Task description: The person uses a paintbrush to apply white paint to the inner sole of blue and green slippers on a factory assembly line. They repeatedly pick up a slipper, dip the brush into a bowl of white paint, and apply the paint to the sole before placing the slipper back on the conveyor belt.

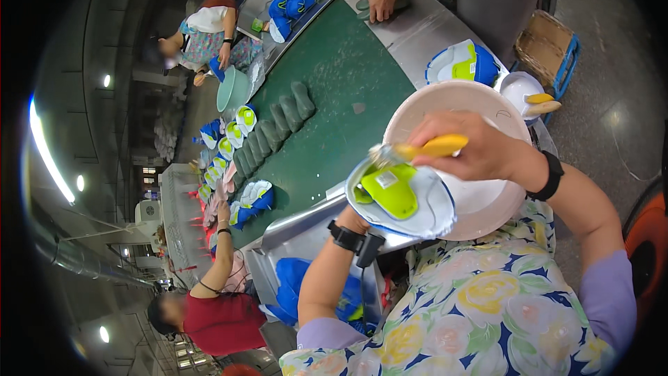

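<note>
My left hand (353, 221) is mostly hidden beneath a shoe upper (437, 203) and supports it from below. The upper has a white lining, a blue edge and a lime-green tongue with a small pale label. In my right hand (470, 145) is a brush with a yellow handle (445, 145), the fingers closed around it. Its bristles, smeared by motion, are over the upper's far left rim. A large pale pink basin (497, 214) sits just behind and below both hands, partly covered by the upper and my right hand.
Dark grey foot-shaped pieces (278, 124) and several blue-and-lime uppers (235, 132) line the green conveyor belt (341, 90). Another upper (480, 68) and a white bowl (516, 85) with yellow-handled brushes stand beyond the basin. Co-workers' hands (381, 1) reach over the line.
</note>
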Tool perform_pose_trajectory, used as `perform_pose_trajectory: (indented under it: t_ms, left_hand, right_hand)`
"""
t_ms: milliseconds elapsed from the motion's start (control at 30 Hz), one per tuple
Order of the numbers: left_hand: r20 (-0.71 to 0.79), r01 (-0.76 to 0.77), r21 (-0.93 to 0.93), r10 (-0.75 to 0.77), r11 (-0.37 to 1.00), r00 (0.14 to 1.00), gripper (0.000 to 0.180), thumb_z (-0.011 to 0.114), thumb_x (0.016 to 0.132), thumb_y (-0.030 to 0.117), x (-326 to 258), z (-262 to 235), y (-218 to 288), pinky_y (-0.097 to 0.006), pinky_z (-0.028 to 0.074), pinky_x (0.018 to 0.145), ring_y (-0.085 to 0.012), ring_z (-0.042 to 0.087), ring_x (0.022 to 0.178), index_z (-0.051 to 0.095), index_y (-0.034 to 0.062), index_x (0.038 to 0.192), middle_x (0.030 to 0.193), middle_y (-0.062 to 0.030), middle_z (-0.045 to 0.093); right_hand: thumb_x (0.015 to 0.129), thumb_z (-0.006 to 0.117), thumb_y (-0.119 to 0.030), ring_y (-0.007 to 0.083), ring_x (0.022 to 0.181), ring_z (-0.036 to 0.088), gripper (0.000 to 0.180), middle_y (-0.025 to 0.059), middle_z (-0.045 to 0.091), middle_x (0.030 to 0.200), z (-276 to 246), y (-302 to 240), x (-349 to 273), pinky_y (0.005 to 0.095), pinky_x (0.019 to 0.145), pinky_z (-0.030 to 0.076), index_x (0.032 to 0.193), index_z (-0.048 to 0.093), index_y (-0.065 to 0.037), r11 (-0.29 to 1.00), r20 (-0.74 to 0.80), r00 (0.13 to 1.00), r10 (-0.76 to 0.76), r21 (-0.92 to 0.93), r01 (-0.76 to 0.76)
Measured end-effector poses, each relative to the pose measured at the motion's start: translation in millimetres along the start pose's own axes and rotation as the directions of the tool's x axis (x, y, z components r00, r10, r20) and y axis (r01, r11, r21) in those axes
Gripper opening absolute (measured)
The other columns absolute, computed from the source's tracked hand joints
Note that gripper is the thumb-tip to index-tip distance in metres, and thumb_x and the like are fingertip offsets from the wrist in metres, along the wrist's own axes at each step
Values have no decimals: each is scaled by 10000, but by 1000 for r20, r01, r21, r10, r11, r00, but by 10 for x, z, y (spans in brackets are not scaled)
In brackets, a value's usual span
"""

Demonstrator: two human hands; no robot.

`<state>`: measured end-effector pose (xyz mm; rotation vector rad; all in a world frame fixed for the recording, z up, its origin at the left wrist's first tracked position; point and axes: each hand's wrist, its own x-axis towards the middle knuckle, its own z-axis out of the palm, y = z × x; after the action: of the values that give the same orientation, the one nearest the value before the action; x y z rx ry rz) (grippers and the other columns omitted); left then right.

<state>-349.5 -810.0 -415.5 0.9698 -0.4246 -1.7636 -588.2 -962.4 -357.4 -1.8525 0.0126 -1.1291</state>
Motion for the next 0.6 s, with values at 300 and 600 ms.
perform_pose_trajectory:
  t_ms: [300,600]
  left_hand:
    - [-46,-101,-44,99,994,994,429,452,1039,266,-31,249,-57,-391,540,973,-241,618,1155,443,90,1430,1335,-123,582]
    - [-204,-180,135,205,974,957,531,612,946,356,-232,233,105,-450,580,906,-289,672,1074,501,64,1376,1257,-138,632]
  right_hand:
    - [869,700,-171,332,786,625,185,126,614,839,18,132,161,403,692,488,917,563,-57,972,233,969,78,-234,-22]
    - [832,719,-184,356,725,628,227,166,641,789,-117,11,286,407,634,479,837,563,-18,973,91,980,175,-169,-158]
